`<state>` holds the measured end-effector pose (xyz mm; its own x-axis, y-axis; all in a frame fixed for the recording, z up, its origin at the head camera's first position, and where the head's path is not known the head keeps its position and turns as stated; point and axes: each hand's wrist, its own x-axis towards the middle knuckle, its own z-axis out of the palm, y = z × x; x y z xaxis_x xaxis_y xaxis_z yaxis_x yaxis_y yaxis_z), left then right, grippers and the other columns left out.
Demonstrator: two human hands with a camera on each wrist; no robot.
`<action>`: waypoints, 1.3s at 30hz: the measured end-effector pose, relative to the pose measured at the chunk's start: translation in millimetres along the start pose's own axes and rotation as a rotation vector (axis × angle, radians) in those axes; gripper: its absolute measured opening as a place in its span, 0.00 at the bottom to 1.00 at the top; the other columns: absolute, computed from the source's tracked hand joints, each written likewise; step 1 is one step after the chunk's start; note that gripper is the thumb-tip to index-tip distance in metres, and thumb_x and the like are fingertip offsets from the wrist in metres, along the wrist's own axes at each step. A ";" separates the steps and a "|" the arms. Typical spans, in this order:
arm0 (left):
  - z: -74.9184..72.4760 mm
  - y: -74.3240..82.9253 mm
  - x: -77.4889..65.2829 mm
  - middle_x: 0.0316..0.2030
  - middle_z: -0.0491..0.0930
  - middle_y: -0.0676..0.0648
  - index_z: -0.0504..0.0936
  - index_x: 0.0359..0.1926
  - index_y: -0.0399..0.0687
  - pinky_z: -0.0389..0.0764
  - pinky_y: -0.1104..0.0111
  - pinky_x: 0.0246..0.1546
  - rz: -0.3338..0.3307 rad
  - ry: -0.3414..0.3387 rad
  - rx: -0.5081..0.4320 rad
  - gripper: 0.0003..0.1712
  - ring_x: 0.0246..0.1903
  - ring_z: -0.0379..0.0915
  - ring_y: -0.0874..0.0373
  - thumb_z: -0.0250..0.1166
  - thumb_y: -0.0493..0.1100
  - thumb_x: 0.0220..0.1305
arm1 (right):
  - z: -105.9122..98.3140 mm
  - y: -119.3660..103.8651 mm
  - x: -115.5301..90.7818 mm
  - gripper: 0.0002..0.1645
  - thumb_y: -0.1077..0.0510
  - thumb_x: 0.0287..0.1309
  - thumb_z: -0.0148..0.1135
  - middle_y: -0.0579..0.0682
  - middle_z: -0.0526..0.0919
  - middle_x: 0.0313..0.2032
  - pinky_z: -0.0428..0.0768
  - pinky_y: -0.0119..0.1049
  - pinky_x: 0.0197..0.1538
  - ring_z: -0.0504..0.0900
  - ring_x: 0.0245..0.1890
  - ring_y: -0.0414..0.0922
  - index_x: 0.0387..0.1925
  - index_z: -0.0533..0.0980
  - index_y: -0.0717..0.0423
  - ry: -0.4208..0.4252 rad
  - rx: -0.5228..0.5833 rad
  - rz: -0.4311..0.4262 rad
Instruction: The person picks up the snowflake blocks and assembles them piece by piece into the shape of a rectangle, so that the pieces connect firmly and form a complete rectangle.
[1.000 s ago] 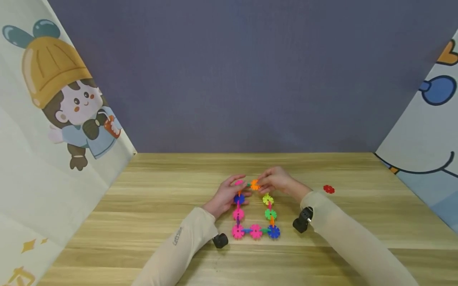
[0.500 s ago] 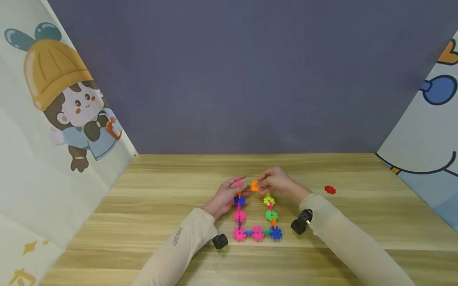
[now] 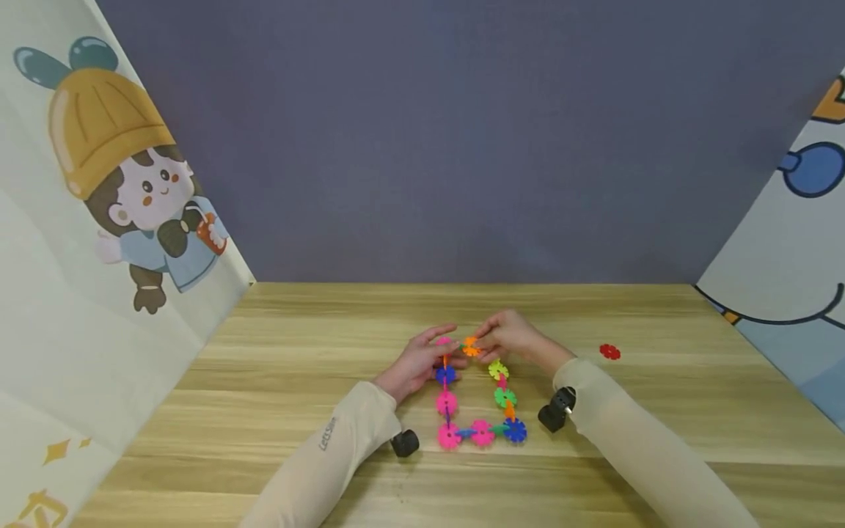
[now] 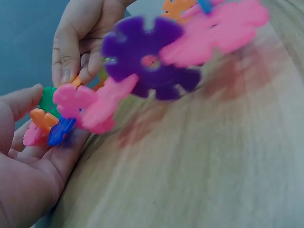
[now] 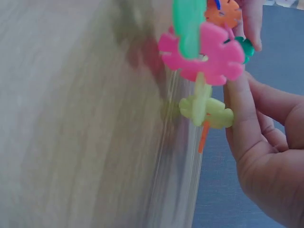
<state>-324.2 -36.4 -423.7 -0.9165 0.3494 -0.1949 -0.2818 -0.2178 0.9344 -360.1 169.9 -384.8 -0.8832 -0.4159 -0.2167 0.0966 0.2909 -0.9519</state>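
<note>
Notched plastic snowflake discs link into a four-sided outline, held up between both hands in the head view. My left hand grips its far left corner, the thumb lying by a green disc in the left wrist view. At the far side, my right hand pinches by the orange disc with thumb and fingertips, hiding the far right corner. Just below that hand hangs a yellow disc, followed by a green disc. Pink discs and a blue disc form the near side.
A loose red snowflake disc lies on the wooden table, right of the right hand. A dark blue-grey panel rises behind the table. Cartoon-printed sheets stand at left and right.
The near side of the linked outline has swung a little to the right and tilted. Both hands stay almost in place with their grips. The head view has shifted slightly.
</note>
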 end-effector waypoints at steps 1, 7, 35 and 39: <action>-0.6 -0.2 -0.2 0.43 0.85 0.40 0.62 0.73 0.40 0.87 0.56 0.41 0.000 -0.010 0.007 0.30 0.37 0.85 0.54 0.58 0.37 0.74 | 0.1 0.3 -0.3 0.14 0.75 0.59 0.60 0.59 0.84 0.31 0.88 0.41 0.34 0.86 0.24 0.47 0.47 0.75 0.80 -0.001 0.000 -0.001; -2.2 1.0 -1.1 0.46 0.83 0.34 0.60 0.73 0.39 0.87 0.59 0.41 -0.011 -0.059 0.064 0.31 0.37 0.85 0.52 0.57 0.41 0.75 | 1.2 -0.7 -2.3 0.16 0.74 0.61 0.60 0.58 0.85 0.29 0.88 0.42 0.35 0.87 0.25 0.47 0.50 0.74 0.82 -0.020 0.031 -0.008; 0.0 3.4 -1.8 0.48 0.83 0.35 0.70 0.70 0.43 0.85 0.69 0.24 -0.034 -0.071 0.131 0.25 0.31 0.85 0.57 0.55 0.41 0.75 | -129.2 16.7 -61.2 0.34 0.69 0.64 0.59 0.69 0.80 0.50 0.82 0.52 0.53 0.85 0.46 0.53 0.64 0.57 0.84 0.059 -0.047 -0.024; -0.7 5.9 -1.9 0.45 0.85 0.36 0.71 0.68 0.44 0.85 0.67 0.23 -0.048 -0.078 0.141 0.24 0.31 0.85 0.56 0.58 0.43 0.74 | -144.8 24.7 -71.9 0.35 0.67 0.65 0.60 0.74 0.76 0.53 0.83 0.50 0.52 0.85 0.46 0.51 0.65 0.57 0.83 0.071 -0.156 -0.027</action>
<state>-324.3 -38.9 -418.0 -0.8762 0.4277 -0.2220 -0.2775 -0.0711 0.9581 -360.6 331.7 -361.3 -0.9152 -0.3654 -0.1700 0.0043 0.4129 -0.9107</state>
